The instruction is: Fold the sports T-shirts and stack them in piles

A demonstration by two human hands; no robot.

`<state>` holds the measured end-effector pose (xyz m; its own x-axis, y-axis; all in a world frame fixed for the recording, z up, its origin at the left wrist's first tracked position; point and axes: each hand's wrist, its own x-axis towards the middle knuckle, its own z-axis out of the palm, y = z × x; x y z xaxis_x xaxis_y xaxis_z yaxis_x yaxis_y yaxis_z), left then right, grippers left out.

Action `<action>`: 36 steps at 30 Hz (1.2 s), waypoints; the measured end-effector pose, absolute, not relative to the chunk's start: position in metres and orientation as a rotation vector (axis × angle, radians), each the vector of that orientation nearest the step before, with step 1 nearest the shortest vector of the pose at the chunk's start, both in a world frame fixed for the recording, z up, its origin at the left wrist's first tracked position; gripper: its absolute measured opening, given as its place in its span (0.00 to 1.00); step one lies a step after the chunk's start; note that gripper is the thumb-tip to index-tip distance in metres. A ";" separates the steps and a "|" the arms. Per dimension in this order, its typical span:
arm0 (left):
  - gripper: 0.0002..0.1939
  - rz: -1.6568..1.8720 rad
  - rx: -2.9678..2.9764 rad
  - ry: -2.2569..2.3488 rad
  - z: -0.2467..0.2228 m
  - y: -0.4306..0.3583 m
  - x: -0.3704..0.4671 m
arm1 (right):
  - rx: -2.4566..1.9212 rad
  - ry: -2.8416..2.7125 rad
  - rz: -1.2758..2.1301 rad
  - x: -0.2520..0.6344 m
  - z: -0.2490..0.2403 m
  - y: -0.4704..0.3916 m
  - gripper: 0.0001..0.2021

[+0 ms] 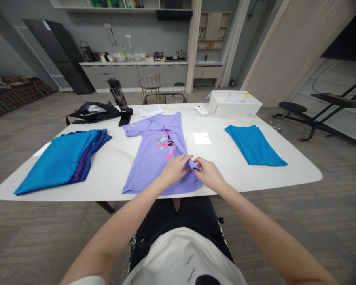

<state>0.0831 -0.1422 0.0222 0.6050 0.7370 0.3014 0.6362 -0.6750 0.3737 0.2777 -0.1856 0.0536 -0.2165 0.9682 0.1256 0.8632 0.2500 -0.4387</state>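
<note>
A lavender T-shirt (148,162) with a pink, green and black print lies spread on the white table (255,178). Its right side is turned partly over toward the middle, and one sleeve points left. My left hand (176,168) pinches the shirt's fabric near its lower right. Just beside it, my right hand (207,172) grips the turned edge of the same shirt. The two hands are close together. Folded blue and purple garments (62,158) are stacked at the left, and one folded blue garment (255,145) lies at the right.
Along the table's far side are a black bag (93,113), a dark bottle (118,94), a phone (125,118), a printed sheet (151,110), a white device (201,111) and a white box (235,105). White paper (201,138) lies right of the shirt.
</note>
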 end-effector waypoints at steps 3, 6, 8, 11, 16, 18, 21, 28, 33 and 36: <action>0.15 0.641 2.642 1.143 0.020 -0.156 0.084 | -1.570 -2.001 0.335 0.265 0.040 -0.205 0.14; 0.14 0.745 2.563 1.188 0.019 -0.162 0.079 | -1.683 -1.967 0.215 0.257 0.023 -0.216 0.14; 0.16 0.822 2.508 1.205 0.019 -0.165 0.070 | -1.778 -2.011 0.184 0.255 0.013 -0.218 0.11; 0.16 0.844 2.547 1.237 0.024 -0.171 0.050 | -1.869 -2.052 0.160 0.259 0.005 -0.218 0.09; 0.13 0.660 2.811 1.319 0.027 -0.189 0.012 | -1.654 -2.197 0.139 0.273 0.005 -0.224 0.20; 0.10 0.573 2.912 1.291 0.024 -0.199 0.002 | -1.543 -2.254 0.134 0.278 0.005 -0.228 0.21; 0.08 0.459 2.973 1.288 0.016 -0.215 -0.003 | -1.469 -2.332 0.143 0.283 0.002 -0.232 0.22; 0.11 0.358 2.927 1.301 0.007 -0.238 0.001 | -1.442 -2.472 0.187 0.290 0.004 -0.240 0.10; 0.17 0.467 2.827 1.276 0.015 -0.232 0.000 | -1.431 -2.430 0.246 0.296 0.006 -0.229 0.16; 0.18 0.332 2.842 1.183 0.015 -0.223 0.003 | -1.456 -2.493 0.348 0.297 0.008 -0.216 0.14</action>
<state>0.0032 -0.2229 0.0155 0.6854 0.7058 0.1794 0.6961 -0.7073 0.1233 0.2970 -0.2161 0.0081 -0.4781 0.8746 0.0803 0.8193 0.4771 -0.3182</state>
